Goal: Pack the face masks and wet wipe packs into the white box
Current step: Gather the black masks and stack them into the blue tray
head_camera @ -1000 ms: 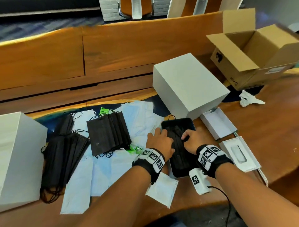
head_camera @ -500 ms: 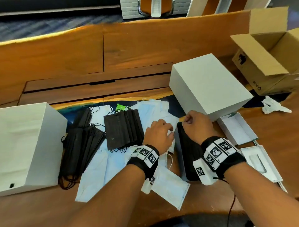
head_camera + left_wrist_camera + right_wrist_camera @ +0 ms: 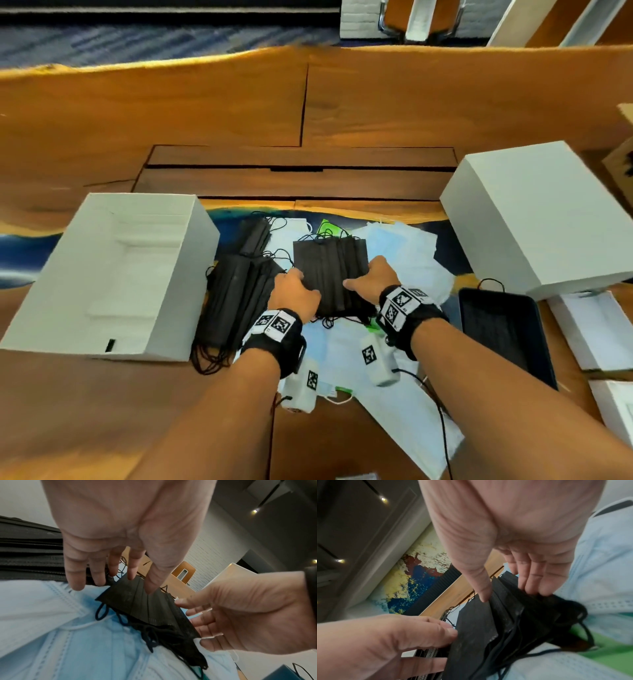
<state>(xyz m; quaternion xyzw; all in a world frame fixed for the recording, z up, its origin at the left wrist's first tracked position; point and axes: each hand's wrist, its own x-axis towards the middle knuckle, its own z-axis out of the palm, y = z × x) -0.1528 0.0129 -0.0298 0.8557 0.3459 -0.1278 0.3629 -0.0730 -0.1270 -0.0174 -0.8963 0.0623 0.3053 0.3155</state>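
A stack of black face masks (image 3: 329,267) lies on a spread of light blue masks (image 3: 407,260) at the table's centre. My left hand (image 3: 301,284) pinches its left edge, thumb on top (image 3: 150,588) and fingers down at the side. On the opposite edge my right hand (image 3: 363,277) does the same, thumb on top (image 3: 483,595). An open white box (image 3: 174,294) stands at the left. Beside it lies a second pile of black masks (image 3: 239,298). A bright green pack (image 3: 325,226) peeks out behind the held stack.
A black tray (image 3: 503,335) holding dark masks sits to the right of my right wrist. A closed white box (image 3: 534,222) stands at the back right, with small white boxes (image 3: 599,329) in front of it. A raised wooden ledge (image 3: 301,178) runs behind the masks.
Both hands left the black tray and moved left to the black mask stack, which they now hold by its sides. The head view swung left, bringing the open white box closer in.
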